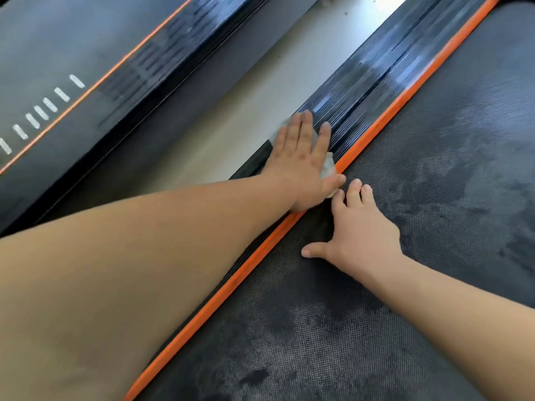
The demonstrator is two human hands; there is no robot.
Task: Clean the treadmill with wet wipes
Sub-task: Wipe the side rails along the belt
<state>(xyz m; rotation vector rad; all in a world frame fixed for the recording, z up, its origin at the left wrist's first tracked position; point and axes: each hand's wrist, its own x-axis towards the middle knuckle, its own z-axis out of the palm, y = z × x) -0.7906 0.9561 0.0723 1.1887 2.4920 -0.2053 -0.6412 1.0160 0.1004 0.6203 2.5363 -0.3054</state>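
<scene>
a person's left hand [301, 157] lies flat, fingers spread and extended, pressing a crumpled grey-white wet wipe [328, 167] onto the ribbed black side rail [362, 91] of a treadmill. the wipe shows between the fingers, beyond the fingertips at the rail's outer edge and beside the thumb, where it reaches the orange trim strip [385, 117] that separates the rail from the belt. ahead of the hand, the rail's grooves shine with pale, wet-looking reflections.

the right hand [359, 227] rests open and empty, palm down, on the textured dark running belt [434, 183] just beside the orange strip, its fingertips close to the left thumb and its own thumb splayed out toward the strip. the belt carries darker and lighter smudged patches around and below that hand.

both forearms are bare and reach in from the lower edge of the view.

a strip of pale floor [246, 111] runs to the left of the rail. beyond it stands a second treadmill [86, 53], black with a thin orange line and a row of short white dashes [40, 112] on its belt.
</scene>
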